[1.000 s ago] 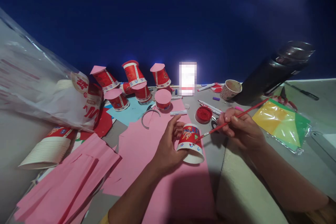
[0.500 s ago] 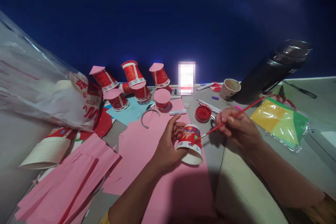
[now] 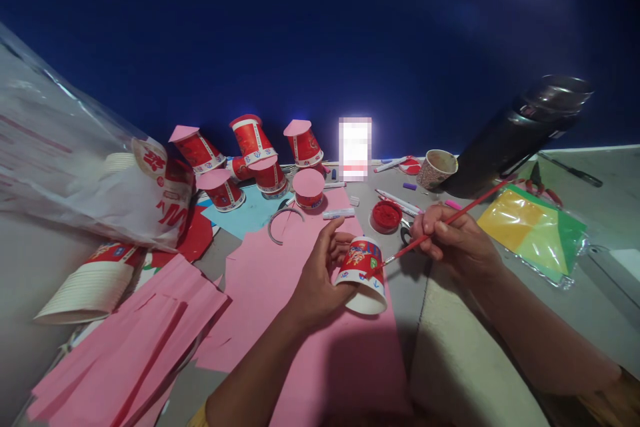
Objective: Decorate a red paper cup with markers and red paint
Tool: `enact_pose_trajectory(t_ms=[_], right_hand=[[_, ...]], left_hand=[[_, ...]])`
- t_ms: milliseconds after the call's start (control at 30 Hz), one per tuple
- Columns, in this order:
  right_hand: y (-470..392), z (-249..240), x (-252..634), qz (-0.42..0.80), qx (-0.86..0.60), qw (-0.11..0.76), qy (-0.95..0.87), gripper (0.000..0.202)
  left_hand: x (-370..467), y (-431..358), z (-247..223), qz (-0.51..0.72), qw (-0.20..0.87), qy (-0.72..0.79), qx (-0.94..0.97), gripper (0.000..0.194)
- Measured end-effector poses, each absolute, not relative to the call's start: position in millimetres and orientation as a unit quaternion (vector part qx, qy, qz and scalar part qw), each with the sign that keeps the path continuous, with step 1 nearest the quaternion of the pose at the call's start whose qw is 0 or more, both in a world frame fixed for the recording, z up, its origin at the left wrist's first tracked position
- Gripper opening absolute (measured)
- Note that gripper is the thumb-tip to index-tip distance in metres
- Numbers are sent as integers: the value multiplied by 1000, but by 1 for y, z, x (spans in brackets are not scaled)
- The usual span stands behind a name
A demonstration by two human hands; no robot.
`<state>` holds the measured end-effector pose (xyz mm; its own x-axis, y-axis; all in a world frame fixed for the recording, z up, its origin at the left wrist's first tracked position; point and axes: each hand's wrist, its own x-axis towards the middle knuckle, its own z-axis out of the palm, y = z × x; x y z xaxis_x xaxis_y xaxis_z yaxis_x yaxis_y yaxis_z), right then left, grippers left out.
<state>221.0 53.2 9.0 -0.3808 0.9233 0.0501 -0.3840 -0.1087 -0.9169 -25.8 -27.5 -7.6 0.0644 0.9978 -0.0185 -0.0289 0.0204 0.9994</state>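
On the left, a see-through plastic bag (image 3: pixel 85 160) with red print slumps above a stack of nested paper cups (image 3: pixel 83 287) lying on its side. In front of the stack are loose pink sheets (image 3: pixel 115 353). Toward the back stand several red cups with paper tops (image 3: pixel 200 152), most of them pink, some beside a light blue sheet (image 3: pixel 245 217). A large pink sheet (image 3: pixel 260 287) covers the middle of the table (image 3: pixel 190 387).

Over it, the left hand (image 3: pixel 323 273) has its fingers curled around the side of a red-and-white paper cup (image 3: pixel 357 260), thumb near the rim. This cup is tilted, its open mouth facing down and toward the viewer. A red paintbrush (image 3: pixel 470 207) reaches it from the right, its red tip at the cup wall near the white rim band. Behind the cup sits a round tub of red paint (image 3: pixel 386 215).

The right hand (image 3: pixel 453 237) pinches the brush handle, fingers closed. Farther right are a patterned cup (image 3: pixel 437 170), a leaning black flask (image 3: pixel 515 137) and a clear packet of yellow and green sheets (image 3: pixel 530 230).
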Motion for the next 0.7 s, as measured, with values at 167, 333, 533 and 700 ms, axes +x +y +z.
enact_pose_trajectory(t_ms=[167, 333, 533, 700], right_hand=[[52, 9, 221, 684, -300, 479, -462, 33], [50, 8, 221, 681, -308, 472, -467, 34], [54, 15, 220, 694, -291, 493, -436, 32], [59, 20, 222, 709, -303, 491, -406, 35]], left_hand=[[-25, -28, -8, 483, 525, 476, 515, 93], [-25, -29, -8, 483, 517, 478, 521, 92], [-27, -29, -15, 489, 438, 484, 579, 94], [-29, -26, -26, 513, 276, 489, 650, 97]])
